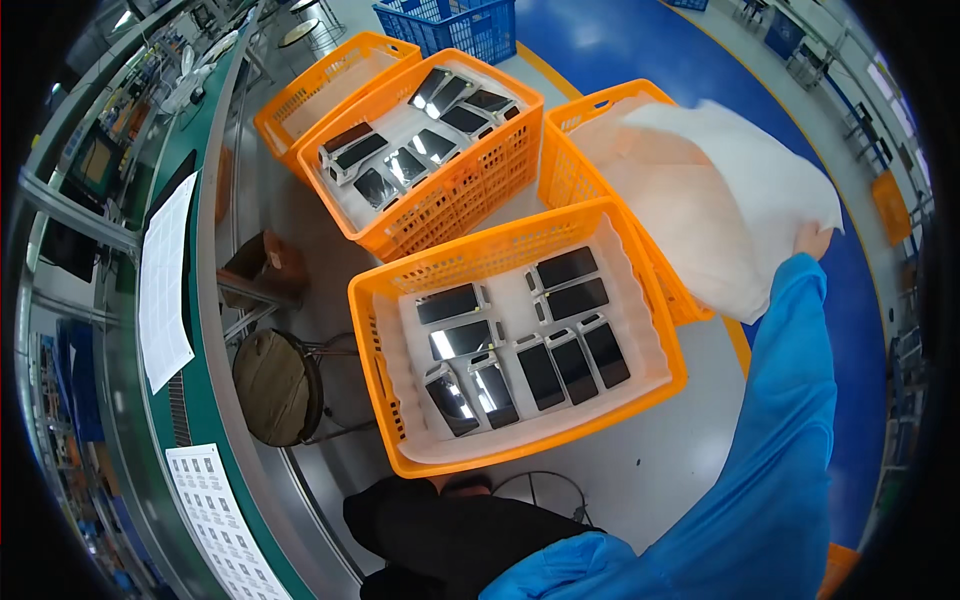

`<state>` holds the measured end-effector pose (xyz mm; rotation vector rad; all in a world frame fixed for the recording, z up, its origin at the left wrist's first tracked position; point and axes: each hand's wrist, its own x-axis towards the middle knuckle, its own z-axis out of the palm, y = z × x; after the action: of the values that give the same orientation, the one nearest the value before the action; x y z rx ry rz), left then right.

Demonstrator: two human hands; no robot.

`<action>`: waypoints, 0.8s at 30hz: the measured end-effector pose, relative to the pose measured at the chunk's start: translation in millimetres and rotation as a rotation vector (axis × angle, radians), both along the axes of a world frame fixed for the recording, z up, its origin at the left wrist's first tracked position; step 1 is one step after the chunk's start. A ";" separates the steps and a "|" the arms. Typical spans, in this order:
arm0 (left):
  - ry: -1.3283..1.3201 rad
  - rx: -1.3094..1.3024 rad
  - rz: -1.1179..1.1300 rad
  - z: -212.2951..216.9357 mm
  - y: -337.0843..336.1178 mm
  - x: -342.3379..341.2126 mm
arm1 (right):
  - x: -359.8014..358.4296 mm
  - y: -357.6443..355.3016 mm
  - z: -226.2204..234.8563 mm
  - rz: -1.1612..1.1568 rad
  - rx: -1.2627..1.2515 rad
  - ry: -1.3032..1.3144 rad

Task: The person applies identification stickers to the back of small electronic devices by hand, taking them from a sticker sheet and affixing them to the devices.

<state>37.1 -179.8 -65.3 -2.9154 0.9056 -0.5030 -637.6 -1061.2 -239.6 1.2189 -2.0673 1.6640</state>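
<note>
At the right, my right hand (813, 240) is closed on the edge of a thin white foam sheet (745, 170). The sheet is lifted and bulges over the orange crate (582, 172) beside it, hiding most of that crate's inside. My left hand is out of sight. Nearest to me stands an orange crate (520, 440) lined with white sheeting. In it lie several handheld devices (541, 372) with dark glossy screens and pale ends, some sideways, some lengthwise. Beyond it, another orange crate (455, 218) holds more such devices (408, 165), lying on white lining.
Along the left runs a green-topped workbench (208, 400) with printed sheets (168, 275) on it. A round wooden stool (277, 388) stands between bench and crates. Another orange crate (310, 92) and a blue crate (450, 28) are farther back. Blue flooring (640, 45) lies beyond.
</note>
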 end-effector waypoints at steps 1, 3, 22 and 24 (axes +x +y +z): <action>0.037 -0.045 0.113 -0.2 -9.1 -1.1 | -22.1 9.0 -11.4 -0.117 0.103 0.118; 0.061 -0.075 0.238 4.1 -19.6 -5.6 | -38.0 24.4 -51.8 -0.174 0.296 0.239; 0.106 -0.243 0.301 12.4 -41.3 -11.1 | 447.0 208.1 -139.0 1.389 0.889 0.084; 0.139 -0.250 0.296 11.8 -41.7 -9.4 | 538.6 282.8 -195.6 1.604 1.191 -0.221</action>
<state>27.8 -221.6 -53.5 -3.2661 0.4314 -0.4227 -98.9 -778.4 -435.2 3.8411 -2.1503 0.3550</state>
